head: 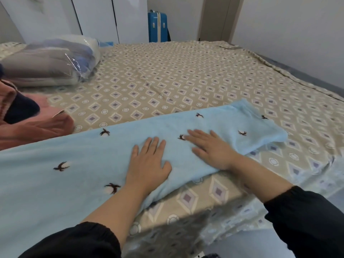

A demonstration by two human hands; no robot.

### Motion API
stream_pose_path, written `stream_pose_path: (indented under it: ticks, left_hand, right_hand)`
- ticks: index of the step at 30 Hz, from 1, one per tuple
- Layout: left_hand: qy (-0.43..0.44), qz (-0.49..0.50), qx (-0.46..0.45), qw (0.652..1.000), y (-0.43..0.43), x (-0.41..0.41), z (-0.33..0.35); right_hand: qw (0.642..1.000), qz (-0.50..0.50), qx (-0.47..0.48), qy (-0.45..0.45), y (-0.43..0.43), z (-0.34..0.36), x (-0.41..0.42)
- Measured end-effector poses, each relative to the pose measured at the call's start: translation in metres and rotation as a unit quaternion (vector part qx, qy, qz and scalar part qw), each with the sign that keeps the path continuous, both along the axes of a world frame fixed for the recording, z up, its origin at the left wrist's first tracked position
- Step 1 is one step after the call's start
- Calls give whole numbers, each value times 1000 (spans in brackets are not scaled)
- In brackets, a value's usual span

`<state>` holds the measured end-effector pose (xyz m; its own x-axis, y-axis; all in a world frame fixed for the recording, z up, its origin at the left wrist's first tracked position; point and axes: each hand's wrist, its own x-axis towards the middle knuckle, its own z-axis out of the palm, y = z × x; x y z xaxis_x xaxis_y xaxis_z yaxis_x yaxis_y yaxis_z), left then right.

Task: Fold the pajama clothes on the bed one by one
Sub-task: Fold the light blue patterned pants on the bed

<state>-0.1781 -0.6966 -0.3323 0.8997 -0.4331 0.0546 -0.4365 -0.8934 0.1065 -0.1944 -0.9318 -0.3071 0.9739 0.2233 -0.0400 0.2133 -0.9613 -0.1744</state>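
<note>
A light blue fleece pajama piece (74, 159) with small dark bird marks lies stretched across the near edge of the bed (167, 81), running from the lower left to a narrower end at the right. My left hand (149, 162) presses flat on its middle with straight fingers. My right hand (210, 146) lies flat on it a little further right, fingers spread and pointing left. A pile of pink and dark navy clothes (24, 118) sits at the left edge of the bed.
A clear plastic bag of folded grey and blue bedding (52, 62) lies at the far left of the bed. A blue suitcase (157, 26) stands by the far wall beside white wardrobe doors (93, 15). The bed's front edge drops off below my forearms.
</note>
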Motion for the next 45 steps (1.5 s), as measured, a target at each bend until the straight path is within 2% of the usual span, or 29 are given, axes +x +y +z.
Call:
stream_pose_path:
  ticks: [2, 4, 6, 8, 10, 12, 15, 18, 22, 25, 27, 32, 36, 41, 45]
  left_hand:
    - [6, -3, 0, 1000, 0, -1, 1]
    - [7, -3, -3, 1000, 1, -1, 2]
    - [6, 1, -3, 1000, 1, -1, 2]
    - [10, 0, 1, 1000, 1, -2, 3]
    - [14, -2, -4, 1000, 0, -2, 4]
    - [18, -3, -12, 1000, -1, -2, 6]
    - [30, -5, -20, 999, 0, -2, 9]
    - [59, -9, -18, 998, 1, -5, 14]
    - [105, -21, 18, 994, 29, -21, 21]
    - [101, -18, 52, 993, 77, -43, 29]
    - [99, 2, 54, 994, 112, -57, 32]
    - [86, 103, 69, 988, 211, -100, 35]
    - [79, 154, 64, 983, 274, -129, 35]
    - [63, 232, 71, 968, 340, -151, 30]
    - [9, 310, 66, 948, 381, -159, 31]
  right_hand:
    - [989, -142, -11, -25, -46, -1, 12]
    - [950, -310, -39, -2, -87, 5, 26]
    - [922, -382, -53, 42, -87, 12, 44]
    - [944, -325, -57, 33, -49, 19, 55]
    - [983, -175, -51, -1, 1, 16, 47]
    - [996, -93, -11, 1, 31, 3, 24]
    - [990, -140, 35, 1, 30, -10, 16]
    - [980, -197, -1, 34, 38, -2, 26]
    - [948, -309, -43, 59, 78, 4, 14]
    - [941, -327, -38, 80, 117, 11, -5]
    - [952, -289, -18, 97, 147, 13, -15]
    - [989, -120, 7, 83, 243, 8, -42]
    - [995, -71, 18, 66, 307, 8, -55]
    - [997, 44, 14, 55, 395, 4, -69]
    - [997, 70, 15, 6, 416, -5, -72]
